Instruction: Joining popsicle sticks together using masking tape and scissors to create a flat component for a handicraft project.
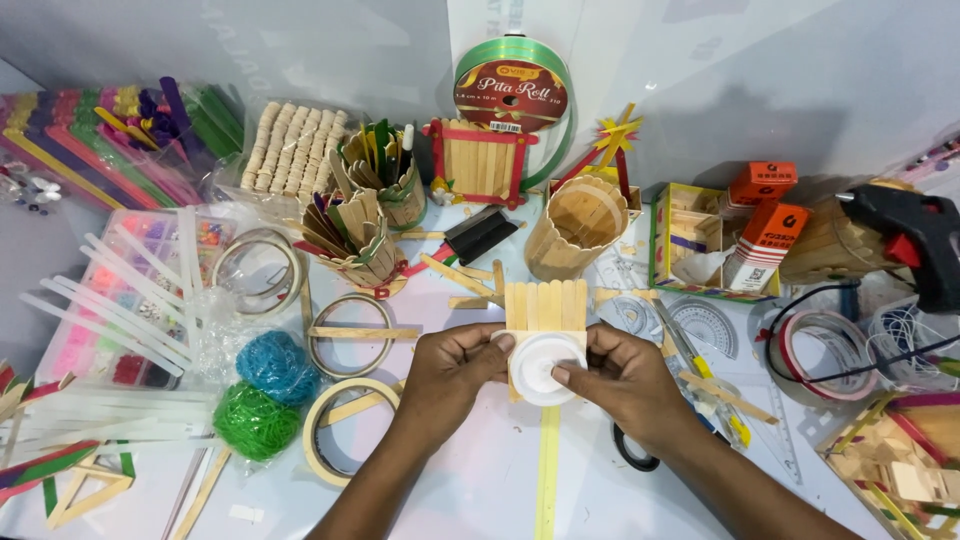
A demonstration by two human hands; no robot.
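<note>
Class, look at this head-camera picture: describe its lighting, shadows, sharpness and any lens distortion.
Head view: bright, even overhead light; soft shadows fall on the wall behind the ribbon roll and glue gun. Both hands and the white disc are sharp, though the disc looks nearly washed out. Wide-angle bending stretches the edges, where the coloured sticks soften slightly.

Two hands, the left hand (447, 372) and the right hand (618, 378), meet at one white round lid (541, 368) lying on one panel of craft sticks (545, 307). Three tape rings lie to the left (261, 270) (350, 335) (340, 430), and one more to the right (818, 352). Two bundles of rubber bands: one blue (277, 365), one green (255, 421). Two stick holders (357, 245) (385, 175) and one round stick basket (577, 226). One ribbon roll (512, 95). One black glue gun (905, 235). Two orange boxes (762, 183) (765, 245).
</note>
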